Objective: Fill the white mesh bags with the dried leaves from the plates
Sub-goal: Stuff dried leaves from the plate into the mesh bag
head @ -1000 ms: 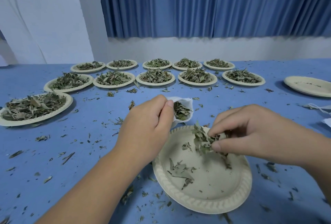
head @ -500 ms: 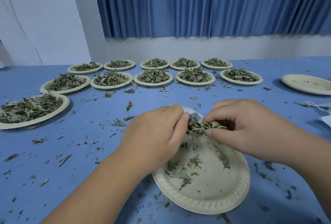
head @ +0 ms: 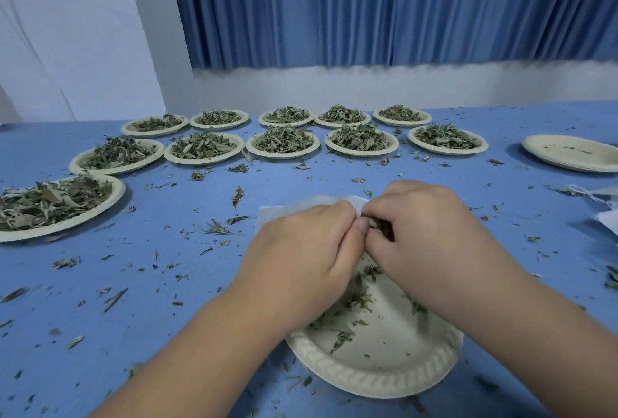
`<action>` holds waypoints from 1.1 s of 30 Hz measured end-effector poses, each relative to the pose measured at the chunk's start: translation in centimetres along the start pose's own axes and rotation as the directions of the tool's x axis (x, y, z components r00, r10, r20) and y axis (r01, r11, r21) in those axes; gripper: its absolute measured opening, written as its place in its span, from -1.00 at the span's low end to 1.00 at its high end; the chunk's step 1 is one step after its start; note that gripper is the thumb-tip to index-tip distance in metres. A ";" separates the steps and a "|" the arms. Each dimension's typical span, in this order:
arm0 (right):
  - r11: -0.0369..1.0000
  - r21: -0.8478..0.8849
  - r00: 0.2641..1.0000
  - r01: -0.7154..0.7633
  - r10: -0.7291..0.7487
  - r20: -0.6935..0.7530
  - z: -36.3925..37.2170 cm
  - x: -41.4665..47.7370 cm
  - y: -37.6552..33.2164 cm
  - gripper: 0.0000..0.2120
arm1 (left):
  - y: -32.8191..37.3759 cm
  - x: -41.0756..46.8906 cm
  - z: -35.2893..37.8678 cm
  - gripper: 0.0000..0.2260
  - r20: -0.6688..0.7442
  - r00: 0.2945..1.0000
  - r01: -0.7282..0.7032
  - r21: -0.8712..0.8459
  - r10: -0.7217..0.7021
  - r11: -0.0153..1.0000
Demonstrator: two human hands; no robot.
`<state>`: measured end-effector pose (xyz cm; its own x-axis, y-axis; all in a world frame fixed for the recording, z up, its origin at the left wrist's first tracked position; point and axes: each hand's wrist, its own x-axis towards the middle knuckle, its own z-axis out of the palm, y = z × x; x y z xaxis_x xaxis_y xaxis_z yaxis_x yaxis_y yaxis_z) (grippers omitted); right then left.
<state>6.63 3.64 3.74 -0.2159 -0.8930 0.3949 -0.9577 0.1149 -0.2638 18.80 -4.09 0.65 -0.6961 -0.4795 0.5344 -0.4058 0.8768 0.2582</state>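
Your left hand (head: 301,257) grips the bag (head: 284,212), which is mostly hidden behind it. Your right hand (head: 431,240) pinches leaves (head: 377,226) at its covered mouth.

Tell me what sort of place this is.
Likely a makeshift sorting or packing room, not a kitchen: a long blue-covered table, many paper plates of dried leaves set out in rows, and a blue curtain over a plain white wall behind.
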 end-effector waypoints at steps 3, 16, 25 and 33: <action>1.000 -0.001 0.999 -0.008 0.008 -0.034 0.1 -0.1 -0.3 -0.84 | -0.1 0.0 0.3 -0.71 -0.028 0.999 0.017 -0.072 -0.019 0.997; 0.922 0.359 0.988 0.145 -0.116 -0.100 1.2 -0.4 0.7 -0.84 | -0.8 0.1 0.6 -0.68 -0.181 0.966 0.133 -0.271 -0.186 0.953; 0.910 0.413 0.967 0.027 0.081 -0.242 2.2 0.1 0.4 -0.81 | -0.4 0.0 0.7 -0.69 -0.139 0.983 0.080 -0.245 -0.117 0.966; 0.907 0.373 0.972 0.196 -0.130 -0.196 0.9 -0.1 1.1 -0.81 | -0.9 0.0 0.7 -0.69 -0.162 0.976 0.096 -0.275 -0.145 0.957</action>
<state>5.81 3.49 2.66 -0.1225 -0.7979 0.5902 -0.8401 -0.2332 -0.4897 18.71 -4.90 -0.15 -0.5246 -0.5892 0.6146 -0.2922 0.8026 0.5200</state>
